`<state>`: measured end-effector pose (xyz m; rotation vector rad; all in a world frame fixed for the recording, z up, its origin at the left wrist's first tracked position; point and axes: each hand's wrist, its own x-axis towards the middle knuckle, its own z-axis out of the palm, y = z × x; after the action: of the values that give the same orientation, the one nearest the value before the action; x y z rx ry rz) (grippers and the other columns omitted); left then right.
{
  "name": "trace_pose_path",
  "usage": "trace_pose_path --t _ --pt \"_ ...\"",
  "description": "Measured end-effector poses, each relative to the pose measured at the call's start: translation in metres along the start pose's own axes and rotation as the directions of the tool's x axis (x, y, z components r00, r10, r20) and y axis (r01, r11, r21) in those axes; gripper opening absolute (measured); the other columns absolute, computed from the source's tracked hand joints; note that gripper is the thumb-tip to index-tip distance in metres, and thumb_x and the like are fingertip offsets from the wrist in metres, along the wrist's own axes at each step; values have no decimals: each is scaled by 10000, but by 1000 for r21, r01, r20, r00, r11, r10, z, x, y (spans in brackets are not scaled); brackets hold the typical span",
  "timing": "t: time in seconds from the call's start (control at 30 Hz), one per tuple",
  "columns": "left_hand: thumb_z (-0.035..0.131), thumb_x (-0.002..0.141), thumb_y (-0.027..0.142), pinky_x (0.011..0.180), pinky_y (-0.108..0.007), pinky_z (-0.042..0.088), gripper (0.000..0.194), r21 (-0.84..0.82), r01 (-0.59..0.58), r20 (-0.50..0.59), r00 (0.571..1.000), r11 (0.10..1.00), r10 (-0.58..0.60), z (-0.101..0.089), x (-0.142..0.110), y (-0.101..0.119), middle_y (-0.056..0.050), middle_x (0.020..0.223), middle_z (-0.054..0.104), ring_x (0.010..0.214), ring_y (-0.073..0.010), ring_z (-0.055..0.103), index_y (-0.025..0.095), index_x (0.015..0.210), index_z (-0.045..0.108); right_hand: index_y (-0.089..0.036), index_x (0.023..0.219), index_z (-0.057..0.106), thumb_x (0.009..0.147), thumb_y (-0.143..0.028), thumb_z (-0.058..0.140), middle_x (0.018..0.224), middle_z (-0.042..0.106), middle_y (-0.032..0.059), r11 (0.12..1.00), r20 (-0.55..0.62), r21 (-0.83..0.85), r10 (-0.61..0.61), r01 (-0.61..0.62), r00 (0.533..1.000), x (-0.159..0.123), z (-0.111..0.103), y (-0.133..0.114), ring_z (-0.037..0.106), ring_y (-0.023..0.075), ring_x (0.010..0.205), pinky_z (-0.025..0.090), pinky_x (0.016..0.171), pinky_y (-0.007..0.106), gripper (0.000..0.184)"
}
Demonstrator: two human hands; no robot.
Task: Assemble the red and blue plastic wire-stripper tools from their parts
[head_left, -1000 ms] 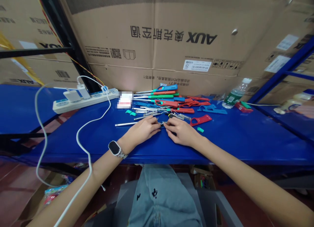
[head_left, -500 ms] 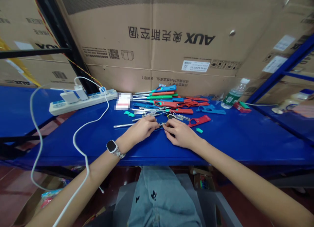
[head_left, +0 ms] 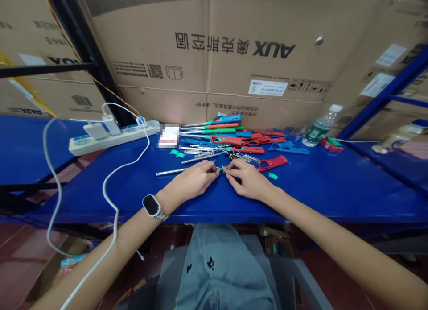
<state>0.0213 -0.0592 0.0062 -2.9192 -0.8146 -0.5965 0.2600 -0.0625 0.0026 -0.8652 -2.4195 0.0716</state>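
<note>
My left hand [head_left: 200,178] is closed in a pinch just above the blue tabletop, a watch on its wrist. Facing it, my right hand [head_left: 245,178] pinches too, the fingertips almost meeting. A small part with a thin pale wire [head_left: 220,168] shows between them; the fingers hide most of it. From behind my left hand a silver metal tube [head_left: 170,172] sticks out to the left. Right of my right hand lies a red lighter handle half [head_left: 274,163] with a green cap piece [head_left: 273,176] nearby. Beyond the hands are clear lighter inserts [head_left: 247,158] with wires.
A pile of long-nosed lighters [head_left: 222,130] and blue handle halves [head_left: 289,148] lies along the cardboard box [head_left: 230,69]. Left stands a white power strip [head_left: 127,135] whose cable loops over my left forearm. A water bottle [head_left: 319,128] stands at the right, by a small red box [head_left: 331,144].
Both hands stay close together around the small part, with slight finger shifts. The left fingers have curled a little, and more thin wire shows near them. The view has shifted slightly.
</note>
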Motion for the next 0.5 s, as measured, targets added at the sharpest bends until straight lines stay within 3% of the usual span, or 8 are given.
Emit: trace_pose_path --t 0.13,0.3,0.5 --pt "456 1056 216 915 -442 529 306 42 37 -34 999 998 -36 -2 -4 -2 -120 1116 652 1014 -251 614 156 1228 701 -128 1108 763 981 -163 510 964 646 129 1000 -9 16 -21 21 1000 -1 1 0 623 240 918 575 838 419 285" --pt "465 1040 194 985 -456 513 309 -101 114 -145 981 988 -128 -11 1 -21 -115 1191 647 1138 -256 595 189 1278 662 -150 1128 752 987 -177 511 1002 644 128 999 -16 31 -20 20 1000 -3 2 1 623 238 941 582 859 430 280" --pt "581 977 153 850 -326 521 212 -89 63 108 993 994 -53 -11 27 -37 -76 1053 686 947 -201 656 192 1100 749 -150 1133 751 983 -174 514 988 641 126 1000 -7 30 -7 7 1000 -3 1 0 625 245 940 583 856 437 282"
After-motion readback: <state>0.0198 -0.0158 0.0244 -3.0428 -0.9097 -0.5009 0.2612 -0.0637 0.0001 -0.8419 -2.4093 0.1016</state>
